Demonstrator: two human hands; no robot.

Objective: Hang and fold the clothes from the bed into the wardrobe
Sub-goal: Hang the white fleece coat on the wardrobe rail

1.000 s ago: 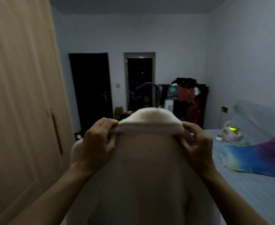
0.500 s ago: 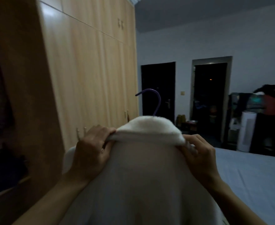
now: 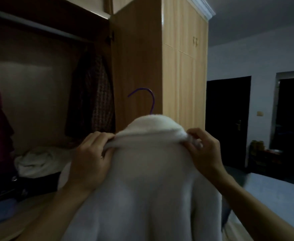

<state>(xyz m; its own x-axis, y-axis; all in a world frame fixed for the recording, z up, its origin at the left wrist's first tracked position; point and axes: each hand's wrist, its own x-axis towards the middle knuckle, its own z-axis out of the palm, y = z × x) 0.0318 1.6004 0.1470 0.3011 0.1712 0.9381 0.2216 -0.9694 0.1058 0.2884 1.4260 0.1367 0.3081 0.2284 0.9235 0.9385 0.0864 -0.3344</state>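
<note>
Garment, 1, white, on purple hanger; left hand & right hand each pinch collar; open wardrobe far left.

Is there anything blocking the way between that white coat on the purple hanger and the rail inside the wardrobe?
Nothing visible blocks it. The white coat sits before the open compartment, whose rail shows bare above; a dark garment hangs at its right end.

White fleece garment: hung upright on a purple hanger, collar folded over at top, hook protruding above. Wardrobe: light wood, left compartment open, dark garments hanging and pale cloth heaped inside.
</note>
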